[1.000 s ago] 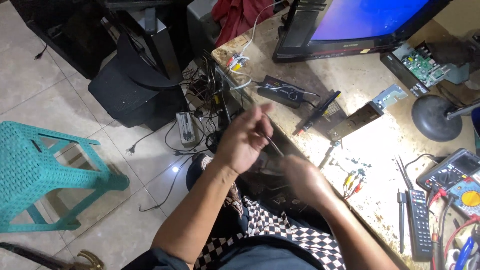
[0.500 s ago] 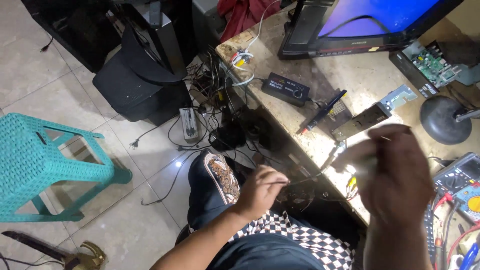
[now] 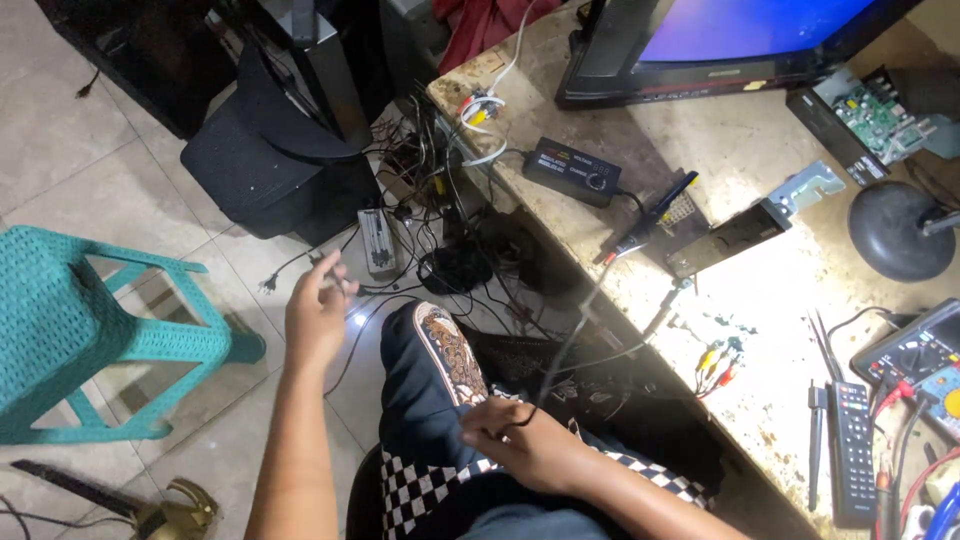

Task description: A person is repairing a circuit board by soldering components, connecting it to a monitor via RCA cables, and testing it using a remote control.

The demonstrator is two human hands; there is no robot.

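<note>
Two hands work a thin black cable [image 3: 575, 335] beside a cluttered stone tabletop [image 3: 770, 290]: the right hand [image 3: 525, 445], resting in the lap, is pinched closed on the cable, which runs up to the tabletop's edge; the left hand [image 3: 318, 315] hangs loosely spread over the floor cords [image 3: 440, 265], holding nothing. Keeping that pinch firm and the cable clear of the tangle looks key.

Speckled stone tabletop [image 3: 770, 290]: flat screen [image 3: 720, 40], black adapter box [image 3: 572, 171], green circuit board [image 3: 875, 110], round lamp base [image 3: 897, 230], remote [image 3: 852, 450], multimeter [image 3: 915, 350]. Tiled floor [image 3: 100, 170]: teal stool [image 3: 80, 330], power strip [image 3: 376, 240], cable tangle [image 3: 440, 230].
</note>
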